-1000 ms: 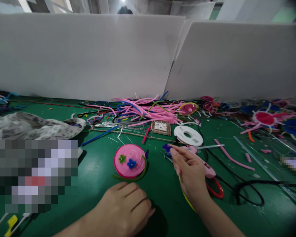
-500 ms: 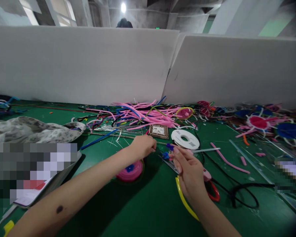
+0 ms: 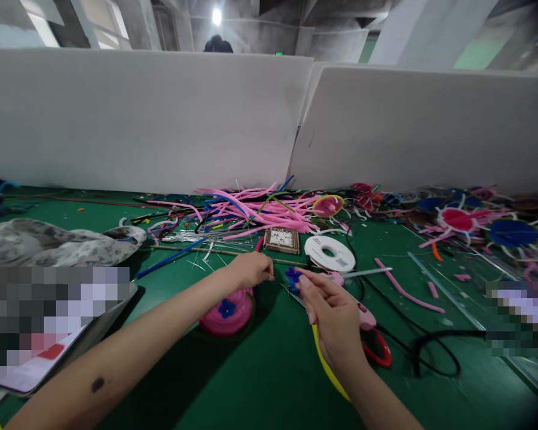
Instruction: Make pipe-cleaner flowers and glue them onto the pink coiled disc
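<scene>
My right hand (image 3: 334,307) pinches a small blue flower (image 3: 292,278) between thumb and fingertips. To its left, my left hand (image 3: 253,269) is closed in a pinch; whatever lies between those fingertips, if anything, is too small to make out. A gap separates the two hands. Under my left wrist lies a pink coiled disc (image 3: 222,322) with a blue flower (image 3: 226,309) on top, partly hidden by the forearm. Behind my right hand are a pink glue gun (image 3: 366,316) and scissors with a red handle (image 3: 383,353). A yellow strip (image 3: 325,361) curves beside that wrist.
Behind the hands stand a white spool (image 3: 344,263) and a small framed piece (image 3: 281,240). Pink pipe cleaners (image 3: 269,212) pile up against white boards (image 3: 152,119). A tablet (image 3: 36,367) and patterned cloth (image 3: 72,242) lie left. Black cord (image 3: 430,340) loops at right.
The view has shifted slightly. In my right hand, the blue pieces that looked separate now appear as one flower facing outward. My left hand remains pinched near it.
</scene>
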Available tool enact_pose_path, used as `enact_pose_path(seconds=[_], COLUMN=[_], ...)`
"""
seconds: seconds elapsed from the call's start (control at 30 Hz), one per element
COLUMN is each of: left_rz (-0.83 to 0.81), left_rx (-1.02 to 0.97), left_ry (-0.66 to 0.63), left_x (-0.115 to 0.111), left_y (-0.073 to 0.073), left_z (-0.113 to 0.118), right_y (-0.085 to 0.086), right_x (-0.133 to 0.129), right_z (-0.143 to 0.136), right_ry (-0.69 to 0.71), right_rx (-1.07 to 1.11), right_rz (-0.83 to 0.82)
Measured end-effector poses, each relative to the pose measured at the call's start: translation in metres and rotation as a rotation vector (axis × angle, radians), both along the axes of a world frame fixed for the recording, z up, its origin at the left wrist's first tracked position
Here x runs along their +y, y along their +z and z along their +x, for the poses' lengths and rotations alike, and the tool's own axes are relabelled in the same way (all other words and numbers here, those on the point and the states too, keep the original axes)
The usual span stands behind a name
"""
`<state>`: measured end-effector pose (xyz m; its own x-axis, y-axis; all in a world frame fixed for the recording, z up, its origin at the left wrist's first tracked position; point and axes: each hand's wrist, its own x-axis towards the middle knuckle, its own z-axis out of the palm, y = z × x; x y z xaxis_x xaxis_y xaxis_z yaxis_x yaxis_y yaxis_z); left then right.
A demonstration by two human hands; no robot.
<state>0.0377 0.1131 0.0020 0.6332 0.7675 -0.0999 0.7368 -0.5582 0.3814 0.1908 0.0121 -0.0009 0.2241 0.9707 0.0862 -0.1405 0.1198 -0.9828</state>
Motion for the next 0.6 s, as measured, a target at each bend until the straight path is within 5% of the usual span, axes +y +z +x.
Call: enact_pose_path(seconds=[0.37, 0.6], left_rz=[0.051, -0.028], left_rx=[-0.226, -0.179], left_ry=[-0.011, -0.061], left_x=[0.008, 0.011], left_y=[0.005, -0.002], left_z=[-0.022, -0.019], right_y=[0.001, 0.0], right_x=[0.0, 0.0], right_z=[-0.002, -0.004], right_ry=[0.013, 0.031], right_rx=[-0.056, -0.084], right_rz=[-0.002, -0.005])
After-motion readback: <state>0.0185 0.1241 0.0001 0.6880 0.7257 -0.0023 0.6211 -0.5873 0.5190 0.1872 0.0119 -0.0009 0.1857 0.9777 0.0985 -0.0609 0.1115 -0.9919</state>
